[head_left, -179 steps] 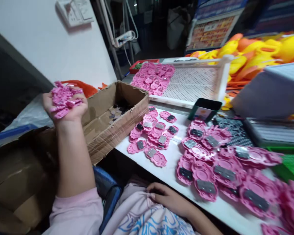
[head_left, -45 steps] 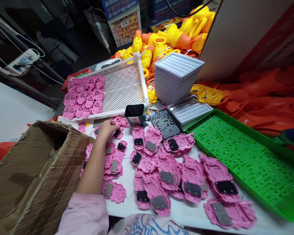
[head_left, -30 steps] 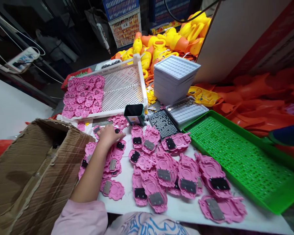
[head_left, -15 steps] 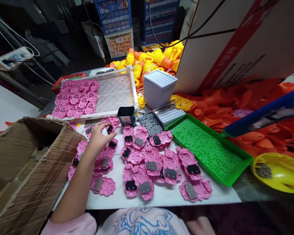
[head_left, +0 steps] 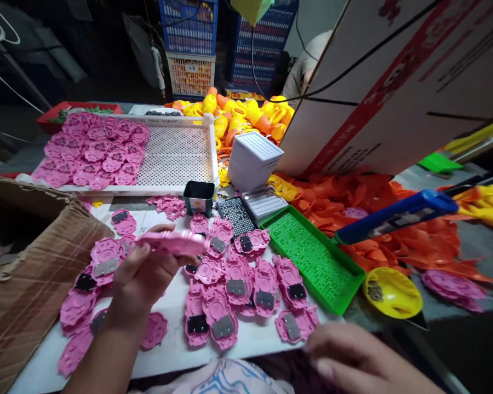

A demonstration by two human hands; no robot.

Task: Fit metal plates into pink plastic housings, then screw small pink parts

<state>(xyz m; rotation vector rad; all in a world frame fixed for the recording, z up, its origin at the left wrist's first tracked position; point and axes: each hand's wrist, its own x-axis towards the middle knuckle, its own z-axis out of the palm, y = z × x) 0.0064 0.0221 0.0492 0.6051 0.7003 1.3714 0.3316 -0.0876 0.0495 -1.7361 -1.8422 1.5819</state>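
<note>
My left hand (head_left: 148, 273) is raised over the middle left of the white work surface, its fingers closed around a pink plastic toy housing (head_left: 172, 243) seen edge-on. Below and around it lie several similar pink housings, such as one with a grey cover (head_left: 109, 265) and one with a black cover (head_left: 123, 219). More of them overlap in the middle, including a housing with a grey plate (head_left: 236, 276). My right hand (head_left: 353, 353) is at the lower right, beside a pink housing (head_left: 298, 323) at the front edge; its fingers are bent and blurred, and their tips are hidden.
A white perforated tray (head_left: 181, 158) holds rows of pink parts. Nearby stand a dark cup (head_left: 199, 198), stacked white trays (head_left: 254, 164), a green basket (head_left: 312, 257) and a yellow dish (head_left: 394, 295) with small metal parts. A cardboard box (head_left: 45, 262) borders the left; orange pieces (head_left: 378, 219) pile up right.
My left hand has picked up a pink housing and moved back toward me. My right hand has come up into view at the lower right. The view has shifted to the right.
</note>
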